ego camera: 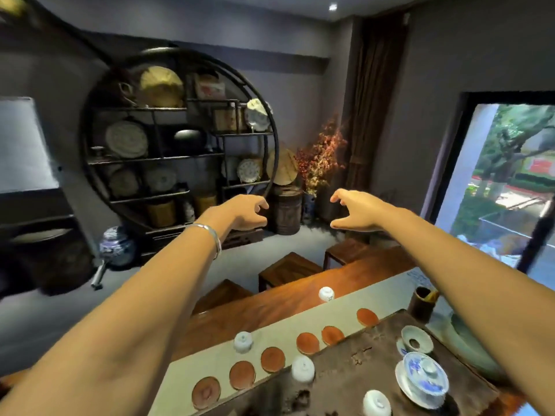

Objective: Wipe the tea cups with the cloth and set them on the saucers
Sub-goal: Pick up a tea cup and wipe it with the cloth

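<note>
A: We've got both arms stretched out above the tabletop [270, 307], the left hand [249, 213] and the right hand [356, 211] facing each other in the air, fingers loosely curved, gripping nothing at all

B: And we see a silver bracelet [210, 235] on the left wrist. Down below, six round brown saucers [272, 359] run in a row along the pale runner [345, 307], every one of them bare

A: The tea cups, then. We count four white ones, all upside down: one [243, 341] on the runner just beyond the saucer row, one [326, 293] farther along at the runner's far edge, and two on the dark tea tray [360, 364], one [302, 369] near its left corner, one [377, 402] at the bottom of our view

B: On the right side of that tray we have a blue-and-white lidded bowl [423, 379] on its own dish, a small strainer [417, 340] just behind it, and a dark holder [423, 303] beyond. The cloth we can't make out

A: Behind it all, a round display shelf [177, 139] against the wall, wooden stools [288, 270] along the far side
</note>
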